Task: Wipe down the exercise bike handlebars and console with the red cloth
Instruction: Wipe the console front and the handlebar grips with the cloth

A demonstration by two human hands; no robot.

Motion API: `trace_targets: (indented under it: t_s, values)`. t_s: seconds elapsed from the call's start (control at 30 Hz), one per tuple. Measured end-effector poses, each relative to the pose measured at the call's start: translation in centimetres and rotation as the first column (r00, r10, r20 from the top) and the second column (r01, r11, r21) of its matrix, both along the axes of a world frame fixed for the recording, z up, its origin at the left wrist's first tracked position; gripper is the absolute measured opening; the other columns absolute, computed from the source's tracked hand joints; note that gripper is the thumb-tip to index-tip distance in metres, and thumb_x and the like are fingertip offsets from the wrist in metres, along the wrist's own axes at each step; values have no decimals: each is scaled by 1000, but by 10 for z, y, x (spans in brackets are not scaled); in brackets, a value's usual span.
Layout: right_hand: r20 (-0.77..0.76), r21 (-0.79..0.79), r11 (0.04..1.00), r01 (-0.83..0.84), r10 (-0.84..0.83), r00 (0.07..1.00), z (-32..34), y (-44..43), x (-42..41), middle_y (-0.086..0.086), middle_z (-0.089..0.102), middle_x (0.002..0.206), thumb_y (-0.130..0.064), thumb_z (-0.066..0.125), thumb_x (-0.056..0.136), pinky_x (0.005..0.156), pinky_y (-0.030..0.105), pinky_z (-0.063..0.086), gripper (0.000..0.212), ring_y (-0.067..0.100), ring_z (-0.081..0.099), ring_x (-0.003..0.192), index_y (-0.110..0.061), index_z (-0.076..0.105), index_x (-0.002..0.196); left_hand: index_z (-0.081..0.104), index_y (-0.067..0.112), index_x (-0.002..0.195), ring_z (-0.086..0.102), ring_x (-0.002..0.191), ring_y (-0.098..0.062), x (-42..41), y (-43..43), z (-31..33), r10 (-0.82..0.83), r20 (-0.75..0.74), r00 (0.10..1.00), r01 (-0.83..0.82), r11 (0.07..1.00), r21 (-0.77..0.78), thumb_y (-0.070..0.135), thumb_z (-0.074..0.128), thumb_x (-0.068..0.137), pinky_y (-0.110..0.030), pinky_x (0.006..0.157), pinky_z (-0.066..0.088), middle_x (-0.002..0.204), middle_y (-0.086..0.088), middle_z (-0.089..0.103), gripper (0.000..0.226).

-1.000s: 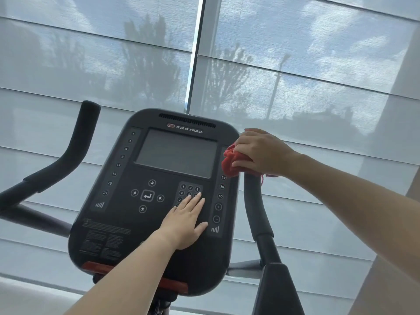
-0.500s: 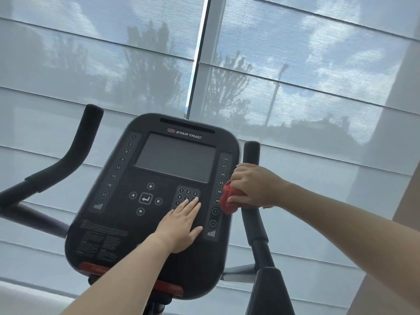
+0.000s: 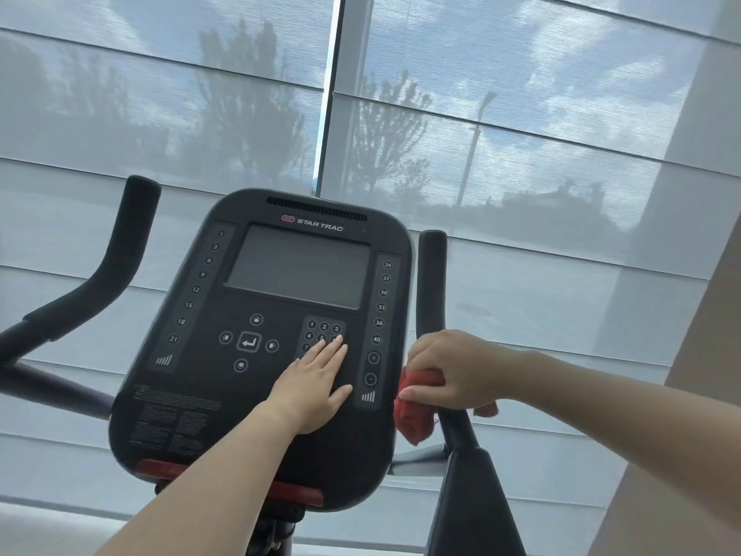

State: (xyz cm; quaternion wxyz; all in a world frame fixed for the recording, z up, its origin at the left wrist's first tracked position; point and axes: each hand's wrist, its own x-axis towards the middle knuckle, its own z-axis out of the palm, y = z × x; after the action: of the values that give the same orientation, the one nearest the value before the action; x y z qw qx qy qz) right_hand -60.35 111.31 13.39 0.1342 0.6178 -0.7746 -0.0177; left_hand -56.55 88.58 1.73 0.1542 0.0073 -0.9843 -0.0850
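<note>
Head view: two hands, two handlebars, one console (image 3: 180, 415), one red cloth (image 3: 415, 419).
Right hand (image 3: 457, 371), 3 o'clock, grips the red cloth around the right handlebar (image 3: 431, 282); left hand (image 3: 312, 385) lies flat, fingers straight, on the console; left handlebar (image 3: 120, 258) at 9 o'clock.

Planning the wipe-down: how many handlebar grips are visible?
2: left grip stands bare left of the console; right grip rises right of it, the right hand holding the red cloth around it lower down.
</note>
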Motion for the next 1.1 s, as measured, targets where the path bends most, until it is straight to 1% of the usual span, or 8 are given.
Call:
trace_targets:
  t_s: [0.1,0.2,0.37,0.47,0.57,0.73,1.0,1.1]
  values:
    - [79,-151,988,-31,43,996,-5,8,7,-20,50,65,-40,58,87,66,13,39,31,-1,46,66,-17,65,69,0,21,150,-8,145,-10,-1,0,0,-3,2,1000,3,1000,13,48,29,97,-38,119,12,158,11,-10,66]
    - [130,-382,924,30,21,991,-10,15,8,-17,58,66,-36,61,85,65,15,44,28,0,54,66,-14,69,70,1,22,150,-8,145,-10,-1,0,1,1,-2,1000,-1,1000,15,48,29,97,-39,119,13,158,11,-10,66]
    - [292,-790,557,258,-29,956,-17,34,1,-1,65,63,-31,62,87,60,28,50,27,11,61,60,-12,69,68,0,26,150,-9,145,-10,1,3,4,5,16,1000,-5,1000,24,49,28,97,-38,119,12,158,11,-10,64]
    - [473,-832,323,450,-9,881,-19,45,-9,0,64,54,-38,60,88,52,21,48,34,11,58,50,-14,67,64,2,30,150,-8,145,-8,5,5,11,-5,-10,1000,6,998,57,49,29,97,-33,119,9,157,14,-6,63]
    - [564,-802,222,555,-27,825,-17,57,-28,-1,64,52,-45,55,88,54,21,45,42,6,54,51,-15,67,61,6,32,149,-7,144,-5,8,13,25,-34,-76,997,46,986,157,47,34,97,-31,118,6,157,17,-1,61]
    - [664,-742,177,647,63,745,-2,59,-70,6,70,65,-55,52,87,63,28,50,49,17,64,65,-12,71,70,14,33,148,1,143,-1,2,36,69,-61,-225,972,120,958,260,45,38,96,-28,117,7,156,19,9,59]
    - [697,-717,271,642,282,659,41,15,-113,-3,69,61,-56,47,88,64,22,48,51,13,66,67,-15,69,65,22,33,147,16,138,5,-13,70,155,35,-427,903,95,955,281,40,40,97,-24,115,13,153,17,23,54]
    - [687,-726,386,569,384,617,49,-5,-113,-4,71,67,-56,44,89,73,28,51,48,12,68,73,-21,71,69,30,35,144,43,124,-21,-14,86,171,105,-478,872,62,945,320,36,42,97,-40,107,33,142,-6,45,48]
